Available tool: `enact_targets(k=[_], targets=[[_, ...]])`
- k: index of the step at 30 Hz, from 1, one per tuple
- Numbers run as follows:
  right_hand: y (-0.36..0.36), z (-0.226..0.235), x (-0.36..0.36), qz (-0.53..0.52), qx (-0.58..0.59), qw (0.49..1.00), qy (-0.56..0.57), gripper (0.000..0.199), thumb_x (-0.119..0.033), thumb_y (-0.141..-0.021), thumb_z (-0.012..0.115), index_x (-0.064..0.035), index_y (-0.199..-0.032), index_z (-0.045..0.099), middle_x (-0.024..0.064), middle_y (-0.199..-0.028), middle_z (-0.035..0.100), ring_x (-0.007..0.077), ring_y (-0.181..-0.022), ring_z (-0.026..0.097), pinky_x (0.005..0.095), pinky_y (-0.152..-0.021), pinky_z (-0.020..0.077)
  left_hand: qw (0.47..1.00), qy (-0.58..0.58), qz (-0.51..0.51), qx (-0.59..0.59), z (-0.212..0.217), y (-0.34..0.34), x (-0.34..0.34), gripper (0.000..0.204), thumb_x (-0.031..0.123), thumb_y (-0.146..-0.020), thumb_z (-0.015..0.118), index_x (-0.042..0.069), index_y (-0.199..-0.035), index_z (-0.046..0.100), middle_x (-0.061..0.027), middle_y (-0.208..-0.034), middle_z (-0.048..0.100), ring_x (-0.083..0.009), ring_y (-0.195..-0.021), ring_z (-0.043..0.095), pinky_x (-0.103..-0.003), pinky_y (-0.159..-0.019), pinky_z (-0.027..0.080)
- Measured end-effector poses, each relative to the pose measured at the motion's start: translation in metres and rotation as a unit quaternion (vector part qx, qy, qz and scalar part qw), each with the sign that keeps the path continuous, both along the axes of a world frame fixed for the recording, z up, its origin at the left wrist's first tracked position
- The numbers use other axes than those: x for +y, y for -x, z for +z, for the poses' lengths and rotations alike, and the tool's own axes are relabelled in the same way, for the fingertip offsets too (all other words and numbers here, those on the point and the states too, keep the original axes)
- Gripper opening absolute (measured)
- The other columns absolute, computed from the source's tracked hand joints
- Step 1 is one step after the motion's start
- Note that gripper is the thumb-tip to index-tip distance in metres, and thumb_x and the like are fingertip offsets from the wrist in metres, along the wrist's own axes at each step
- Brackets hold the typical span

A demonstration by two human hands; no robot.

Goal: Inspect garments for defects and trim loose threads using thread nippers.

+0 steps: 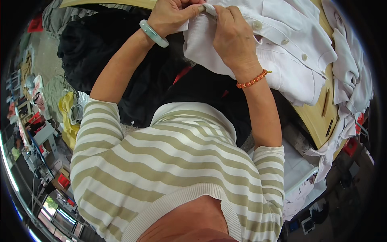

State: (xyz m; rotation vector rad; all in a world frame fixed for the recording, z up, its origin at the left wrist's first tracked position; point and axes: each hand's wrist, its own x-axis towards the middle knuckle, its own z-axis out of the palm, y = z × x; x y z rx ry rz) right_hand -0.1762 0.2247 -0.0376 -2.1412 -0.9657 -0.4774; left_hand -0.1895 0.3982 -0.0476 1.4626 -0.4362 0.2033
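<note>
A white buttoned garment (282,52) lies on a wooden table (312,117) at the top of the view. My left hand (171,14), with a pale green bangle on its wrist, pinches the garment's edge near the top. My right hand (234,38), wearing an orange bead bracelet, grips the same folded edge right beside it. The fingertips of both hands meet on the fabric. Part of the edge is hidden under my fingers.
More white garments (350,72) are piled at the table's right edge. Two pencil-like sticks (325,103) lie on the wood. Dark clothing (105,52) is heaped at the left. A white crate (300,181) with fabric stands lower right.
</note>
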Motion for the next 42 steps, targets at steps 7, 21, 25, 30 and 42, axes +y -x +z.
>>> enact_targets(k=[7,21,25,30,42], targets=[[-0.006,0.004,-0.011,0.049,0.058,0.997,0.008,0.016,0.002,-0.081,0.05,0.0039,-0.096,0.055,0.0199,-0.086,0.053,0.0371,-0.074,0.055,0.0401,-0.067,0.0468,0.979,-0.108,0.082,0.154,-0.006,0.002,0.002,0.012,0.008,-0.087,0.061,-0.003,-0.089,0.064,0.0043,-0.072,0.058,-0.0021,-0.062,0.048,-0.017,-0.054,0.038],[-0.006,0.014,-0.014,0.046,0.219,0.975,-0.003,0.021,-0.02,-0.079,0.07,-0.0056,-0.09,0.061,0.01,-0.071,0.063,0.0279,-0.062,0.06,0.0315,-0.059,0.0476,0.968,-0.038,-0.025,0.246,-0.007,0.002,0.013,0.011,0.011,-0.088,0.063,0.0,-0.092,0.064,0.0012,-0.08,0.062,-0.0043,-0.072,0.055,-0.018,-0.065,0.044],[0.001,0.013,-0.036,-0.013,0.095,0.989,0.115,0.02,-0.024,-0.082,0.065,-0.0052,-0.089,0.062,0.0085,-0.076,0.061,0.0261,-0.068,0.061,0.0343,-0.064,0.0481,0.967,-0.058,0.003,0.25,-0.006,0.003,0.021,0.012,0.011,-0.086,0.066,-0.001,-0.088,0.064,-0.0022,-0.078,0.065,-0.0067,-0.067,0.058,-0.02,-0.063,0.046],[0.003,0.014,-0.071,-0.013,0.102,0.989,0.105,0.015,-0.015,-0.084,0.061,-0.0042,-0.095,0.063,0.0091,-0.08,0.063,0.0264,-0.071,0.062,0.0336,-0.066,0.0483,0.976,-0.021,0.073,0.202,0.005,0.005,0.012,0.014,0.011,-0.086,0.066,-0.002,-0.086,0.062,-0.0047,-0.076,0.066,-0.0085,-0.066,0.058,-0.021,-0.062,0.047],[0.0,0.007,-0.096,0.037,0.25,0.962,-0.104,0.015,-0.003,-0.083,0.064,0.0011,-0.097,0.064,0.007,-0.081,0.066,0.0115,-0.068,0.063,0.0227,-0.063,0.0497,0.843,-0.449,0.069,-0.289,0.026,-0.006,-0.063,0.016,0.014,-0.073,0.069,0.003,-0.084,0.067,-0.0084,-0.073,0.064,-0.0222,-0.069,0.061,-0.033,-0.064,0.048]])
